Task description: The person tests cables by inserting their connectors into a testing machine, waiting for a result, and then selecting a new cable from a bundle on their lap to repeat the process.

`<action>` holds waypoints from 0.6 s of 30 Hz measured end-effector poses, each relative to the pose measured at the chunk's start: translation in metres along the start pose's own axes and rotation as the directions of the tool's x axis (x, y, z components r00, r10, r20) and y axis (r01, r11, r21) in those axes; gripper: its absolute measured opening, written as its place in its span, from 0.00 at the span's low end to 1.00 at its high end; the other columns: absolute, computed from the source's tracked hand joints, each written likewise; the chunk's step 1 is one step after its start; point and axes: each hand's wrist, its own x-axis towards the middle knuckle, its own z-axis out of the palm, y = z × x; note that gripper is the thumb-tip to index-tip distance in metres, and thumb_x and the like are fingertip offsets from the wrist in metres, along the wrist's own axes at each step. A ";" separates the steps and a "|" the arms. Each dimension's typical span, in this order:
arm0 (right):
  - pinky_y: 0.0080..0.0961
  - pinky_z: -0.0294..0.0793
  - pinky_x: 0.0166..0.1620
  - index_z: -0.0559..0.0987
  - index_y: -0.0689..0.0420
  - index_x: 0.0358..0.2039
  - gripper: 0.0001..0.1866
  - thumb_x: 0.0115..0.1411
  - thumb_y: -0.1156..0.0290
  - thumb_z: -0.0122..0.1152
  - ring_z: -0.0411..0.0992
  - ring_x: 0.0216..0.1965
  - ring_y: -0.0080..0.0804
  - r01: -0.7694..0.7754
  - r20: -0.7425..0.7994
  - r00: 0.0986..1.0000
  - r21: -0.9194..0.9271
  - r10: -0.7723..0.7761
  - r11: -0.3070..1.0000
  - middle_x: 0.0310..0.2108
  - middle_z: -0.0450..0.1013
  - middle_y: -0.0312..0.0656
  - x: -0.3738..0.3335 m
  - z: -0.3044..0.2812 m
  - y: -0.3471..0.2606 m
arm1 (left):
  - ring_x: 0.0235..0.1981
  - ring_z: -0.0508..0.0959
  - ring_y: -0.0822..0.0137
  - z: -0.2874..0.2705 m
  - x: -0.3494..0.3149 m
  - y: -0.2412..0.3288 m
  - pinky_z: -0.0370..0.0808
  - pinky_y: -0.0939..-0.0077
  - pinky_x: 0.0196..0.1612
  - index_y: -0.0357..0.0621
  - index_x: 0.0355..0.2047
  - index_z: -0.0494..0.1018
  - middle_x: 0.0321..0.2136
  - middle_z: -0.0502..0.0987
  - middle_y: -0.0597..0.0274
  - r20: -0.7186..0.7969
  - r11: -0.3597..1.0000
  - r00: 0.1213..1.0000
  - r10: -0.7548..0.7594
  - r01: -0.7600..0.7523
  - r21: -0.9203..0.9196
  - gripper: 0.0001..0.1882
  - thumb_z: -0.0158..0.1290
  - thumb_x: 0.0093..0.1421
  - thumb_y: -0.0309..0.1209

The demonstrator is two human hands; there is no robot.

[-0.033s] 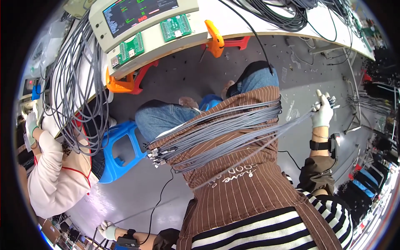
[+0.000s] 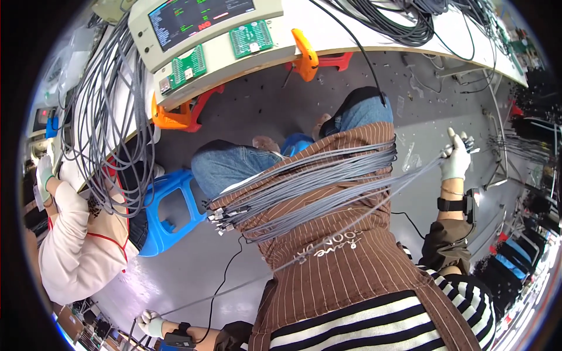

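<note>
Though far apart, left fingers [image 2: 144, 319] and right fingers [image 2: 454, 141] tight around grey cables [image 2: 345, 202], grey floor [image 2: 427, 205] beneath, white table [image 2: 328, 36] ahead

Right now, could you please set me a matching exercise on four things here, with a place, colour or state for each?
1. grey cables
2. right hand
3. left hand
4. bench-edge clamps

A. orange
B. low at the picture's left
C. draped across the brown apron
D. out at the picture's right, gripping cable ends

Pairs: 1-C, 2-D, 3-B, 4-A
</note>
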 end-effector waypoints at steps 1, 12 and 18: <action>0.13 0.49 0.13 0.68 0.56 0.44 0.13 0.59 0.70 0.52 0.50 0.11 0.15 0.042 -0.044 0.998 -0.072 -0.046 0.997 0.33 0.74 0.43 0.001 0.000 -0.006 | 0.16 0.63 0.73 0.010 -0.013 0.003 0.62 0.81 0.17 0.43 0.38 0.67 0.27 0.68 0.66 0.049 0.999 0.998 -0.031 0.028 0.046 0.10 0.47 0.54 0.23; 0.16 0.48 0.11 0.70 0.60 0.39 0.10 0.62 0.68 0.45 0.46 0.05 0.17 0.257 0.766 0.643 -0.200 -0.013 0.945 0.07 0.56 0.30 -0.122 0.120 -0.087 | 0.10 0.56 0.82 0.320 -0.288 -0.102 0.57 0.89 0.13 0.28 0.46 0.63 0.18 0.69 0.67 0.807 0.872 0.334 -0.487 0.249 0.422 0.18 0.40 0.62 0.31; 0.16 0.48 0.11 0.70 0.64 0.39 0.13 0.64 0.68 0.40 0.47 0.05 0.17 0.044 0.956 0.292 -0.039 0.024 0.998 0.06 0.56 0.32 -0.185 0.164 -0.068 | 0.07 0.55 0.81 0.392 -0.358 -0.122 0.53 0.87 0.10 0.29 0.34 0.69 0.08 0.62 0.69 0.824 0.638 -0.081 -0.562 0.591 0.493 0.15 0.39 0.63 0.32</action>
